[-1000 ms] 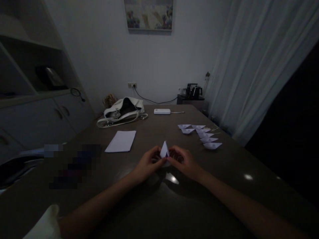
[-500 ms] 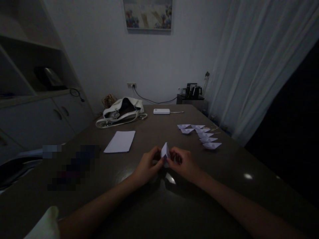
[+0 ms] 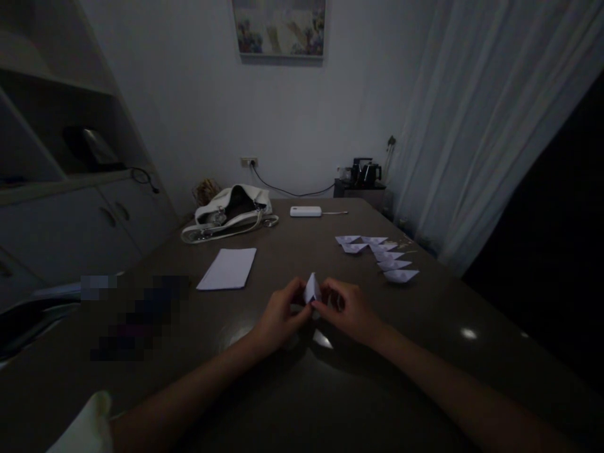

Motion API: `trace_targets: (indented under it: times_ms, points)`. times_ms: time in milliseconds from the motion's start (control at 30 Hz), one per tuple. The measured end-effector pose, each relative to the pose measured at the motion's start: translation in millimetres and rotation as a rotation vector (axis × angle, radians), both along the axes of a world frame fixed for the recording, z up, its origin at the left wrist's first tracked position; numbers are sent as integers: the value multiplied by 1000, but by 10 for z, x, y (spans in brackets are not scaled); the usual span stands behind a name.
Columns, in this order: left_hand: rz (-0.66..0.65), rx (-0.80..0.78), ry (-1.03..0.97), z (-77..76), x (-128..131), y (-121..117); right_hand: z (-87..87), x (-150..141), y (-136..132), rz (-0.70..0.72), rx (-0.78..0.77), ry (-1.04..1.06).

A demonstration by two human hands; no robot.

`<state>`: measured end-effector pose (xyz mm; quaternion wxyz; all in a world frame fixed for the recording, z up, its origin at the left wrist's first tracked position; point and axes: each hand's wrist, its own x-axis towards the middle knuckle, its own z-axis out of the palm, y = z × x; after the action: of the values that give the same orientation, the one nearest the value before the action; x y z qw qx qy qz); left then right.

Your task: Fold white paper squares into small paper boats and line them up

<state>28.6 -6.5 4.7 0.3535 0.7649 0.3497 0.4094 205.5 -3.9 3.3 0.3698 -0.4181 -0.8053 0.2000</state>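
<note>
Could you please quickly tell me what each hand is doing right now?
Left hand: closed, holding the folded paper from its left side.
Right hand: closed, holding the same paper from its right side.

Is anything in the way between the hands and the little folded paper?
Nothing that I can see: the left hand and right hand both touch the folded paper. The paper boats sit off to the right, and the white sheets lie to the left.

Dim light is leaving the right side nearly black — glare spots (image 3: 469, 333) are dotting the glossy table (image 3: 283, 402) (pixelation (image 3: 141, 318) is masking its left part).
</note>
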Motion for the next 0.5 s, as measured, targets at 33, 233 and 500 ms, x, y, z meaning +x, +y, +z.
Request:
trace_targets:
  times_ms: [33, 233, 500]
  points:
    - [1, 4, 1, 3, 2, -4, 4, 0, 0, 0, 3, -4]
    - [-1, 2, -7, -6, 5, 8, -1, 21, 11, -27, 42, -80]
    - [38, 6, -1, -1, 14, -1, -16, 11, 20, -65, 66, -80]
